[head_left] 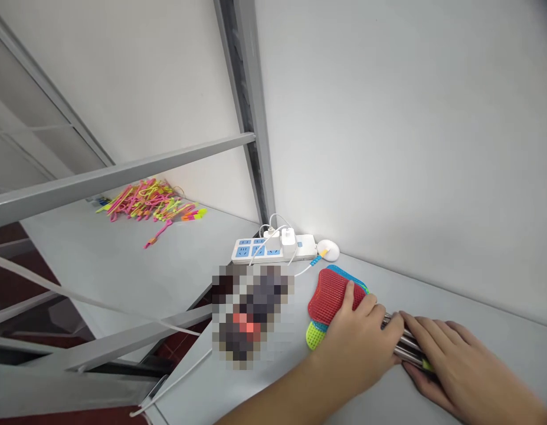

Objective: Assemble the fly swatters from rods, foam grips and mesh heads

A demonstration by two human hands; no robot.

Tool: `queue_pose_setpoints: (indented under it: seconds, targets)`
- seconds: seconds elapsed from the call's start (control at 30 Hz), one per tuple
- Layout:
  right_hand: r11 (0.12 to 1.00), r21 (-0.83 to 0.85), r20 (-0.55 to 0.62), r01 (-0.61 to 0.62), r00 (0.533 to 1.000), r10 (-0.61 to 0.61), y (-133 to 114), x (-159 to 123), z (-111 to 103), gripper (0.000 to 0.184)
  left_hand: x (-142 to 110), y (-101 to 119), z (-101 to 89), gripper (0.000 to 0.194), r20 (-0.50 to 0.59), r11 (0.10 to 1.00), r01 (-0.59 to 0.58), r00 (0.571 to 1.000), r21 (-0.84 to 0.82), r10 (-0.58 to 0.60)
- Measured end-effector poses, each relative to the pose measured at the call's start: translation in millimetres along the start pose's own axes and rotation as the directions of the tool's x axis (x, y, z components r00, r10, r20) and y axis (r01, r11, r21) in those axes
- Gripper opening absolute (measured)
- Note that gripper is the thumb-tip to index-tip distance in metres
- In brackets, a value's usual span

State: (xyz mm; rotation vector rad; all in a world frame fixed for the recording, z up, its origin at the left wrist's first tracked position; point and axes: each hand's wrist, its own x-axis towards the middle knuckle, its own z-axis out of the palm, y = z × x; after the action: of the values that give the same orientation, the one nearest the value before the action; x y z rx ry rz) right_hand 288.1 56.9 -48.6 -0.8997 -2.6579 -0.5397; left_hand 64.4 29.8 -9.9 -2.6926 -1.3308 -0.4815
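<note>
My left hand [357, 348] comes in from the bottom, its thumb lying on a red plastic mesh mat [330, 297]. Under that mat, a blue mat [344, 273] and a yellow-green mesh mat [315, 336] stick out at the edges. Several steel tubes [408, 342] lie side by side between my hands, partly covered by my fingers. My right hand [468, 369] is wrapped over their far part, and a small green piece [427, 365] shows near its fingers. My left fingers press against the tubes' near end.
A white power strip [268, 248] with blue sockets and plugged-in white adapters lies against the wall, beside a round white device [327, 250]. A heap of pink and yellow plastic pieces [149, 203] lies on a lower grey shelf [100, 254]. Grey metal bars [123, 174] cross the view at left.
</note>
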Motion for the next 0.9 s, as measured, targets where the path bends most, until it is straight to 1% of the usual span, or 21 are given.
queue_pose_setpoints:
  seconds: [0.1,0.17,0.27,0.37,0.43,0.53,0.57,0.63,0.7,0.77,0.83,0.9]
  targets:
    - [0.999,-0.024,0.033,-0.042,0.999,0.043,-5.0,-3.1,-0.3,0.044,1.1,0.5,6.5,0.044,-0.023,0.999,-0.032,0.999,0.04,0.033]
    - [0.993,-0.067,0.028,-0.095,0.995,0.097,-12.8,-5.9,-3.2,0.047,2.5,0.0,10.5,0.04,-0.024,0.998,-0.045,0.999,0.052,0.047]
    - [0.967,-0.141,-0.031,-0.213,0.977,0.211,-32.0,-12.8,-11.6,0.056,3.5,-0.8,13.8,0.036,-0.019,0.997,-0.035,0.999,0.067,0.037]
    - [0.952,-0.126,-0.08,-0.278,0.96,0.269,-59.0,-24.9,-22.7,0.059,1.2,-0.2,13.2,0.039,-0.045,0.996,-0.029,0.998,0.086,0.033]
    - [0.957,-0.053,-0.084,-0.284,0.957,0.279,-77.2,-34.2,-29.8,0.054,-2.1,2.3,10.6,0.045,-0.066,0.995,-0.035,0.997,0.091,0.041]
    - [0.954,0.129,-0.07,-0.272,0.957,0.282,-95.3,-43.7,-38.4,0.034,-9.3,10.6,1.4,0.055,-0.085,0.994,-0.065,0.994,0.084,0.072]
    - [0.939,0.199,-0.056,-0.28,0.954,0.296,-98.0,-44.7,-40.5,0.027,-12.2,14.6,-2.9,0.054,-0.089,0.994,-0.086,0.992,0.074,0.093]
    - [0.891,0.318,0.012,-0.324,0.941,0.338,-99.2,-43.6,-43.4,0.018,-18.7,23.7,-11.5,0.043,-0.089,0.988,-0.15,0.984,0.038,0.153]
    - [0.847,0.393,0.104,-0.359,0.932,0.347,-97.3,-41.1,-44.6,0.015,-24.8,33.0,-16.7,0.023,-0.043,0.973,-0.227,0.973,-0.035,0.225]
    - [0.829,0.432,0.17,-0.356,0.934,0.313,-94.0,-40.6,-44.9,0.012,-29.4,40.7,-15.7,0.012,0.054,0.964,-0.227,0.97,-0.141,0.237]
    - [0.818,0.456,0.213,-0.349,0.936,0.281,-89.6,-43.2,-45.3,0.011,-31.4,45.0,-9.0,0.012,0.141,0.962,-0.169,0.969,-0.215,0.202]
    - [0.81,0.472,0.254,-0.349,0.933,0.254,-83.9,-47.3,-46.3,0.011,-31.5,46.1,0.0,0.014,0.172,0.962,-0.137,0.968,-0.235,0.18]
